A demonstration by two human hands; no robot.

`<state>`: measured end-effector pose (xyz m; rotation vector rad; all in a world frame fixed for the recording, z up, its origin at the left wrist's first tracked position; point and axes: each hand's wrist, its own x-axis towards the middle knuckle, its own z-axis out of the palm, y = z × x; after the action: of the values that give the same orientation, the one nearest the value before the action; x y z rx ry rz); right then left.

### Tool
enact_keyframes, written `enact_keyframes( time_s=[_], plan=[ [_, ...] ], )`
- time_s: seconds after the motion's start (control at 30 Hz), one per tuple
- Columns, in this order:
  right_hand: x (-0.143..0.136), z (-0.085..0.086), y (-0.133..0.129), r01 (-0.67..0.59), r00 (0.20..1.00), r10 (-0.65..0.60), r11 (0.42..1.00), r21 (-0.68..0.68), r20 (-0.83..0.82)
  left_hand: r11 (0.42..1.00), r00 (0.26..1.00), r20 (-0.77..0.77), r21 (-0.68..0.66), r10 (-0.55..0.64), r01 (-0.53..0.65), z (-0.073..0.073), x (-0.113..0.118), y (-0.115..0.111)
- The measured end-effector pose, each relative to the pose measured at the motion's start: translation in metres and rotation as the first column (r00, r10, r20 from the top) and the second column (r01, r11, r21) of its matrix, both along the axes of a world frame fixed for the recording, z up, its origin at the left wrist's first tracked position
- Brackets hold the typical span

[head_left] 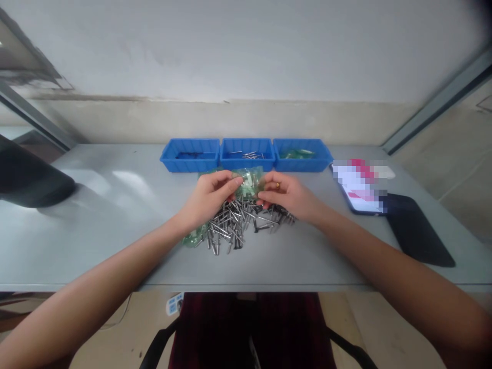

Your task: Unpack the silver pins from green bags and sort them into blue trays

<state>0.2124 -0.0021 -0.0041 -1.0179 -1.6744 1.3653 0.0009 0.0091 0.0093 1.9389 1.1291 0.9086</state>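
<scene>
Left of the left hand [207,199] and toward the body, a green plastic pouch [195,237] lies at the edge of the rivet-like metal pins [230,223]. The left hand pinches the near-left side of the clear green plastic bag [249,183] between thumb and fingers. That bag sits directly between the hands, touching both, so neither is nearer; its long axis looks roughly crosswise, though fingers hide its ends. The pins spread just bodyward of it, pointing many ways. The right hand [290,195] has thumb and fingertips closed on the bag's right side. Just beyond that hand is the right-hand blue bin [303,165], holding green plastic.
</scene>
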Motion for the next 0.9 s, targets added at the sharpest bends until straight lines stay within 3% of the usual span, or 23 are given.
enact_keyframes(
  time_s=[0.13, 0.9],
  plan=[
    [-0.0004, -0.0001, 0.0003, 0.005, 0.999, -0.006, 1.000, -0.031, -0.040, 0.998, 0.999, -0.008, -0.042, -0.049, 0.049, -0.0011, -0.0006, -0.0009],
    [0.0021, 0.0043, -0.0020, -0.093, 0.993, 0.093, 0.996, -0.004, 0.079, 0.998, 1.000, 0.008, 0.063, -0.020, 0.019, -0.0015, -0.0008, -0.0023]
  ],
)
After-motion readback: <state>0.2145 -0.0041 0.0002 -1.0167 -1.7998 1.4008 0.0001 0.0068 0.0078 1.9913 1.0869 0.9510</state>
